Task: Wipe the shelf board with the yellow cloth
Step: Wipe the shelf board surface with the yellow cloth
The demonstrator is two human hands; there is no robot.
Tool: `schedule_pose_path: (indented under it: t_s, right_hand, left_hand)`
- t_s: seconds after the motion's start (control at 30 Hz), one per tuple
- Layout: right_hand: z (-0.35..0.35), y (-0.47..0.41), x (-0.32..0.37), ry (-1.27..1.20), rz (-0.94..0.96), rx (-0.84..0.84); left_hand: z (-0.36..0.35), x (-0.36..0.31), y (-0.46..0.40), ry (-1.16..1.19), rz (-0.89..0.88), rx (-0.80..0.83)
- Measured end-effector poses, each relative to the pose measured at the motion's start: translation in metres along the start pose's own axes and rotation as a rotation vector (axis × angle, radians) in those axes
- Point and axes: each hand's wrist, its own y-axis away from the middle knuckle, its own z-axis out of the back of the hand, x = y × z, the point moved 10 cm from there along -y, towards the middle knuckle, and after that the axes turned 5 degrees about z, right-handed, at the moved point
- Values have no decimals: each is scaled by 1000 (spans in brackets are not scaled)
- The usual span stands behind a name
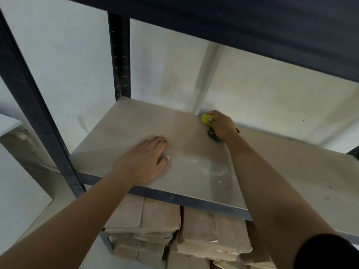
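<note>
Pale wall (272, 90) behind; dusty shelf board (291, 171) on a dark frame. Left hand (143, 162) flat, fingers spread, bracing. Right hand (222, 126) clenched around yellow cloth (206, 119) at the back edge. Risk: dust pushed into the rear gap; board shifting under a lean.

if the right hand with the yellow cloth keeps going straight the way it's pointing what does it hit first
Most likely the back wall. The right hand presses the yellow cloth on the shelf board at its rear edge, and the wall seems to rise right behind the cloth, though the exact gap is hard to judge.
</note>
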Motion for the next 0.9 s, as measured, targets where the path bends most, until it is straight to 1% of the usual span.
schedule_pose_path:
  t_s: [0.1,0.17,0.23,0.3,0.37,0.4,0.5,0.6,0.73,0.8,0.9]
  right_hand:
    - [-16,33,40,-62,190,88]
    - [-19,71,54,-148,275,132]
    - [-20,107,58,-205,321,170]
    - [-17,124,58,-230,352,214]
    - [-10,118,58,-261,361,246]
    - [-5,110,55,-267,359,232]
    - [21,87,23,-283,243,109]
    - [45,89,-25,-220,98,7]
    - [70,120,-70,-147,-95,-96]
    - [79,145,-81,-105,-139,-124]
    - [86,184,-86,80,-207,-122]
  left_hand:
    - [-1,0,0,17,5,12]
    - [-3,1,-1,22,5,17]
    - [-4,2,0,21,7,17]
    - [-4,1,0,15,7,21]
    - [-5,-1,0,15,7,41]
    - [-5,0,-1,16,11,52]
    - [-4,3,-2,16,17,62]
    - [-4,4,-3,23,16,74]
    - [-5,2,-2,40,1,89]
    - [-4,2,0,30,-1,76]
    - [-4,2,0,23,6,73]
